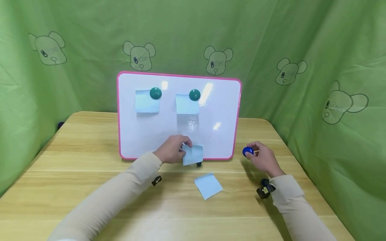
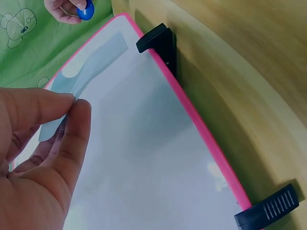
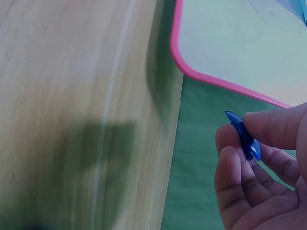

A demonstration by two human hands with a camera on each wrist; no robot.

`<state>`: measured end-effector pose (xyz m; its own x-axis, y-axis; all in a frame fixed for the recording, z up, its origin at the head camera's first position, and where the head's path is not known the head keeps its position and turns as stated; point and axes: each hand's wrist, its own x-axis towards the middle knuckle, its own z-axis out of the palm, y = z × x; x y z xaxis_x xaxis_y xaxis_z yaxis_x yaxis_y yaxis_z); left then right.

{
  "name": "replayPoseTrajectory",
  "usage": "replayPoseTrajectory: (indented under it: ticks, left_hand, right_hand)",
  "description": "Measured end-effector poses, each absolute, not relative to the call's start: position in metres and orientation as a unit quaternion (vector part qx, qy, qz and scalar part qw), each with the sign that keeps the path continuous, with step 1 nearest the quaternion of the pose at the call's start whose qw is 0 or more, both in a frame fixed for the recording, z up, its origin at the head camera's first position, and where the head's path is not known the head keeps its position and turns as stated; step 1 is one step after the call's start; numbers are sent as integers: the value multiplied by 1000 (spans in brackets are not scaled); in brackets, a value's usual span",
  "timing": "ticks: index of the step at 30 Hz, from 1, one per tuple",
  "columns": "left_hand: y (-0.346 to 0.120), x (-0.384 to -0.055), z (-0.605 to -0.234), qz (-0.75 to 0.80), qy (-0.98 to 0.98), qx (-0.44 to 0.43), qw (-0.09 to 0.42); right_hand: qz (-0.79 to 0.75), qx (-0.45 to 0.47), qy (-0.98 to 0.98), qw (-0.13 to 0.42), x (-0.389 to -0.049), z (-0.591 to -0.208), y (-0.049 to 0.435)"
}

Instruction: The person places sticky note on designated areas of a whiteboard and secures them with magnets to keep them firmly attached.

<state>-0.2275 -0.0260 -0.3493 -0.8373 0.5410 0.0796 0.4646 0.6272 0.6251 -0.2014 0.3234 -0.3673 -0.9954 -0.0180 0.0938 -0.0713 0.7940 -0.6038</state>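
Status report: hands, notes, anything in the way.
Left hand pinching light-blue note low in front of whiteboard. Right hand holding blue magnet, right of whiteboard. Another note on table. Nothing seen blocking either hand.

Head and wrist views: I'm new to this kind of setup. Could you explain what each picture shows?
No machine here, just a person's left hand and right hand, both bare. The wide picture comes from a head-worn camera, the two close ones from a camera on each wrist. The left hand pinches a pale blue note in front of the whiteboard; the right holds a blue disc. A loose note lies on the wooden table. On the board, two green discs overlap two more notes.
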Motion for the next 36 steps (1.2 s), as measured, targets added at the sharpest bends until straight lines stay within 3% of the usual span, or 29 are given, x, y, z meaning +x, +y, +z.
replayPoseTrajectory:
  ticks: [9, 36]
  left_hand:
    - [-19, -231, -342, 328, 906, 261, 66]
    - [7, -244, -318, 319, 909, 268, 23]
  right_hand:
    - [330, 21, -942, 50, -205, -363, 322]
    - [381, 7, -920, 95, -212, -347, 323]
